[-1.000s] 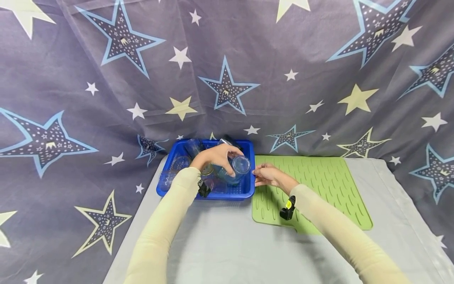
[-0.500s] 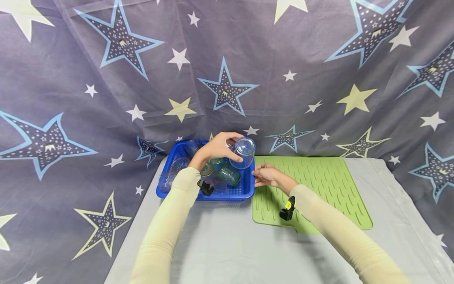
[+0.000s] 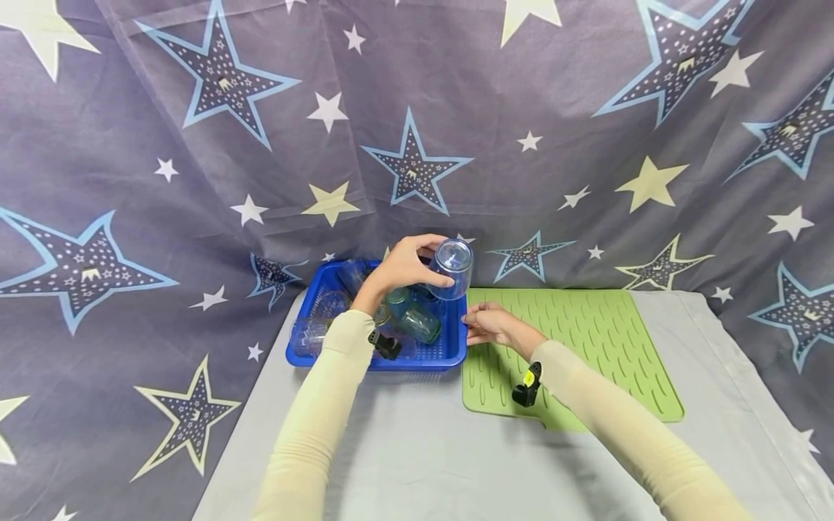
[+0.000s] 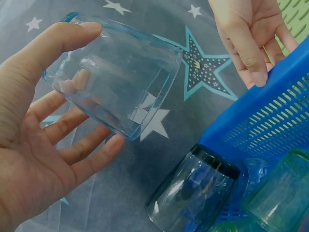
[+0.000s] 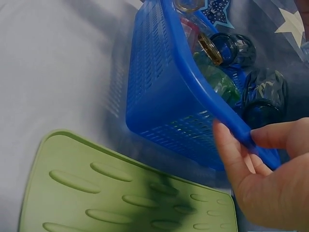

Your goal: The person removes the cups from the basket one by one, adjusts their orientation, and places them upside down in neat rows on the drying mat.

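Note:
My left hand [image 3: 409, 264] holds a clear, bluish drinking glass [image 3: 456, 278] above the right back part of the blue plastic basket [image 3: 407, 365]. The glass is bottom up and somewhat tilted, thumb on one side and fingers on the other, as the left wrist view shows. At the basket's right end, my right hand [image 3: 490, 323] pinches the rim [image 5: 200, 89], with the thumb on top and fingers underneath. Inside the basket lie a green-tinted glass [image 3: 422, 322], a dark-tinted glass [image 4: 195, 186] and several other glasses, partly hidden by the left arm.
A green ridged drying mat [image 3: 586, 340] lies right of the basket, under the right forearm. Both stand on a table with a pale grey cloth [image 3: 417, 449]. A dark curtain with stars [image 3: 417, 108] hangs close behind.
My left hand has raised the glass out of the basket, up and slightly right, uncovering the green-tinted glass. The right hand stays at the basket's rim.

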Motion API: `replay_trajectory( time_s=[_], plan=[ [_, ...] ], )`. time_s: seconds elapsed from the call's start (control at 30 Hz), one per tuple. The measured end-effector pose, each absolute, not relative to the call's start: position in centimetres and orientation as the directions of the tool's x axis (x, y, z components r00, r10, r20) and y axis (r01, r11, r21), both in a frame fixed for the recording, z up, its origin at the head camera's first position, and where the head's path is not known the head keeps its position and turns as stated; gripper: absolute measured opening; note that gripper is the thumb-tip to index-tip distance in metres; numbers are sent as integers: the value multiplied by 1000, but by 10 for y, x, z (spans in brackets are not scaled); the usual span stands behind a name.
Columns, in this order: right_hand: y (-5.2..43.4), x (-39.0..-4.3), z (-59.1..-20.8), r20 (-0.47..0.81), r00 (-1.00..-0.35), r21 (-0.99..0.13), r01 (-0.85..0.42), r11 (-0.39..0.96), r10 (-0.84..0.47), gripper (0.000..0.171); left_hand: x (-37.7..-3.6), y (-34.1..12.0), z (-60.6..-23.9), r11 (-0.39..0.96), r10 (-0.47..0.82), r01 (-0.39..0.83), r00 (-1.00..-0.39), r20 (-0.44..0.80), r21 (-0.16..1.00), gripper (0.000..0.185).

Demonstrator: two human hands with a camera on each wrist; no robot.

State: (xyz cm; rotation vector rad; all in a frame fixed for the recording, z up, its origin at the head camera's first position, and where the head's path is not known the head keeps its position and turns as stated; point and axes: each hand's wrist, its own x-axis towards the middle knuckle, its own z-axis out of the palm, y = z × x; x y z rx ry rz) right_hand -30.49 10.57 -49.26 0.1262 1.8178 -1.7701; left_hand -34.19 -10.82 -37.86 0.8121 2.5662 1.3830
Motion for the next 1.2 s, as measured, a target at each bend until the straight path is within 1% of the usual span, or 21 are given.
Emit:
replay_trajectory(
  time_s=[0.07,0.17,0.3,0.37,0.53,0.63,0.73,0.87,0.97,1.07,1.2],
  plan=[
    [106,-304,-493,-467,-823,-882,459,107,-324,13,-342,-107,-379,435,501,400,-852,152,806,73],
    [107,-303,-493,-461,-833,-887,445,124,-307,17,-342,-106,-381,431,495,401,-854,160,808,73],
    [112,-301,-490,-442,-856,-895,404,187,-267,28,-341,-104,-386,431,487,398,-858,163,809,72],
    [118,-301,-487,-424,-873,-901,379,212,-242,30,-340,-103,-388,435,483,398,-860,164,808,72],
    [132,-306,-465,-311,-934,-942,278,188,-176,36,-337,-99,-392,436,470,411,-863,187,801,73],
    [139,-309,-446,-214,-966,-969,191,159,-147,42,-336,-96,-394,438,460,424,-863,207,793,73],
    [142,-312,-426,-105,-984,-987,86,133,-142,45,-335,-93,-395,433,451,435,-863,228,789,72],
    [141,-311,-405,38,-986,-989,-60,135,-159,46,-336,-89,-397,407,454,459,-852,261,790,69],
    [139,-307,-394,122,-974,-973,-156,172,-192,44,-337,-85,-398,392,459,466,-846,270,793,69],
    [136,-304,-388,182,-955,-941,-238,239,-234,43,-337,-81,-399,394,464,470,-844,270,790,67],
    [133,-302,-385,229,-937,-899,-307,313,-262,51,-335,-76,-397,393,466,481,-839,281,783,65]
  ],
)
